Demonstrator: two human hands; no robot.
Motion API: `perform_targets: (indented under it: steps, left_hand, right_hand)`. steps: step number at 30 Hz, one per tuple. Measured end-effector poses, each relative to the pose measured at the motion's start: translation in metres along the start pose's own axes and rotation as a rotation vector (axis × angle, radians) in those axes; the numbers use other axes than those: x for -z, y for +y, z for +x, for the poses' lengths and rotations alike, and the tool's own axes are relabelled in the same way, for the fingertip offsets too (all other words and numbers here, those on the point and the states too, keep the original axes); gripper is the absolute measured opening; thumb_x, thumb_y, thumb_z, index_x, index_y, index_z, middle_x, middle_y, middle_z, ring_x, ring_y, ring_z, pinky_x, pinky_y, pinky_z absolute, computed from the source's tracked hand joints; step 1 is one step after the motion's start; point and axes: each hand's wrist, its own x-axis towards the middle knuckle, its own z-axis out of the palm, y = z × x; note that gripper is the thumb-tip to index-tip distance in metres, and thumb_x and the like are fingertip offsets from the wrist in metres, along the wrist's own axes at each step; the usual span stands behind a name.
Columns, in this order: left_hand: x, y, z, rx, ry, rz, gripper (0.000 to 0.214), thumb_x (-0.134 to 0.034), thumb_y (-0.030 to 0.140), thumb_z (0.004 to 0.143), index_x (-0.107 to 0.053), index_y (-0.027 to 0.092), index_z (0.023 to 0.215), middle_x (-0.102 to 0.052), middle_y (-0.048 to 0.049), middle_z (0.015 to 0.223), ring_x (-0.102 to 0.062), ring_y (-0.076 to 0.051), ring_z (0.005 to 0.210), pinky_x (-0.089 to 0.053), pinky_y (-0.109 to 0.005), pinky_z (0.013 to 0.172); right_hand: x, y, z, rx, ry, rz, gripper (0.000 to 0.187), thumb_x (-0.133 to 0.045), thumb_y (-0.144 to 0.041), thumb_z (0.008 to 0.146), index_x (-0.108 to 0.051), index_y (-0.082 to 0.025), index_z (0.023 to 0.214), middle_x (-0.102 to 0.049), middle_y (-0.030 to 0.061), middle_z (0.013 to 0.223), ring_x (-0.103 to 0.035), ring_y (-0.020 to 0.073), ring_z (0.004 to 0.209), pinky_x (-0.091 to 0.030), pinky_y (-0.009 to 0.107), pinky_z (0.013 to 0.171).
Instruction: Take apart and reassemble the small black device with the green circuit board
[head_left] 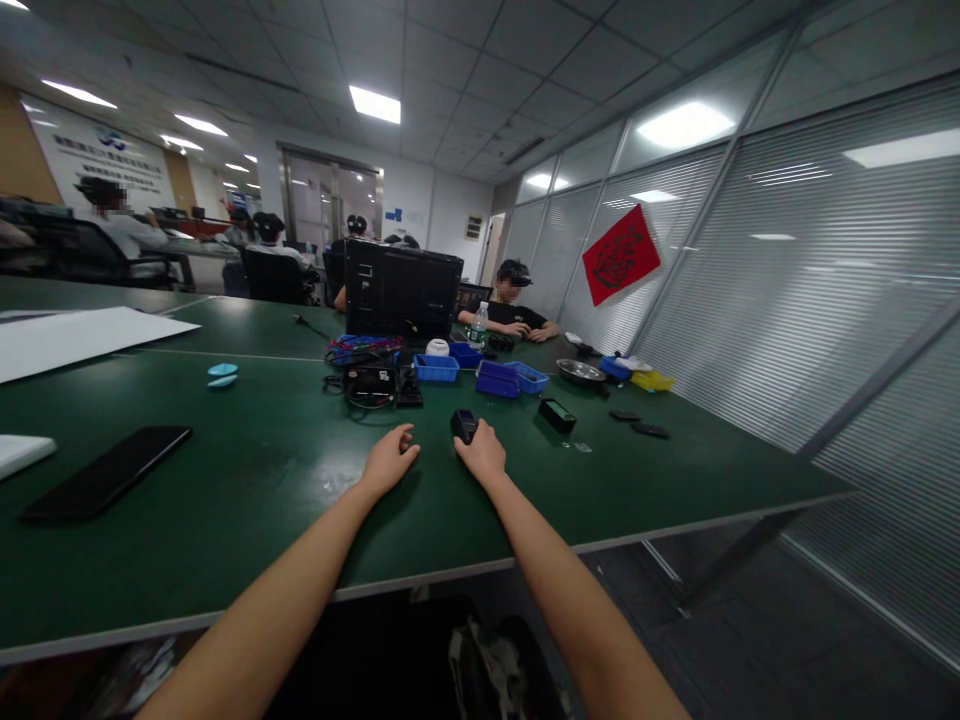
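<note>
My right hand (482, 455) rests on the green table (247, 470) with its fingers closed round a small black box-shaped device (463, 424). My left hand (388, 460) lies just to its left, fingers curled loosely on the tabletop and holding nothing that I can see. A second black box (557, 415) sits on the table a little to the right of my right hand. Beyond both hands stand several blue bins (498, 378) and a tangle of cables (364, 352) beside a black charger-like unit (369, 382).
A black phone (105, 470) lies at the left, with white sheets (75, 338) behind it. A black case (401, 290), a metal bowl (580, 372) and a yellow tray (652, 381) stand farther back. A seated person (510, 310) works at the far end. Glass partitions line the right.
</note>
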Motion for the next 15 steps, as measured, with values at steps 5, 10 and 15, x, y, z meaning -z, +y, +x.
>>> perform_targets:
  steps: [5, 10, 15]
  left_hand:
    - [0.0008, 0.0015, -0.0008, -0.002, 0.004, 0.004, 0.046, -0.053, 0.027, 0.073, -0.048, 0.017, 0.117, -0.062, -0.0053, 0.099, -0.059, -0.013, 0.08, -0.045, -0.025, 0.076]
    - [0.0006, 0.0022, -0.0006, 0.0, 0.013, 0.018, 0.045, -0.053, 0.027, 0.073, -0.048, 0.017, 0.117, -0.062, -0.005, 0.098, -0.059, -0.013, 0.08, -0.045, -0.025, 0.077]
    - [0.0004, 0.0028, -0.0007, 0.009, 0.002, 0.009, 0.045, -0.052, 0.028, 0.073, -0.048, 0.017, 0.117, -0.062, -0.0052, 0.099, -0.058, -0.013, 0.08, -0.045, -0.025, 0.076]
  right_hand:
    - [0.0008, 0.0017, 0.0023, -0.01, -0.029, 0.028, 0.051, -0.049, -0.052, 0.073, -0.048, -0.015, 0.109, -0.053, 0.0134, 0.104, -0.055, 0.0248, 0.091, -0.043, 0.034, 0.07]
    - [-0.0021, -0.0018, -0.0025, 0.015, -0.006, 0.01, 0.058, -0.046, -0.062, 0.072, -0.05, -0.016, 0.107, -0.053, 0.014, 0.105, -0.053, 0.025, 0.095, -0.041, 0.035, 0.075]
    - [-0.0015, -0.0011, -0.0017, 0.017, -0.001, 0.028, 0.06, -0.042, -0.063, 0.073, -0.049, -0.016, 0.109, -0.054, 0.0133, 0.103, -0.054, 0.0246, 0.092, -0.041, 0.034, 0.072]
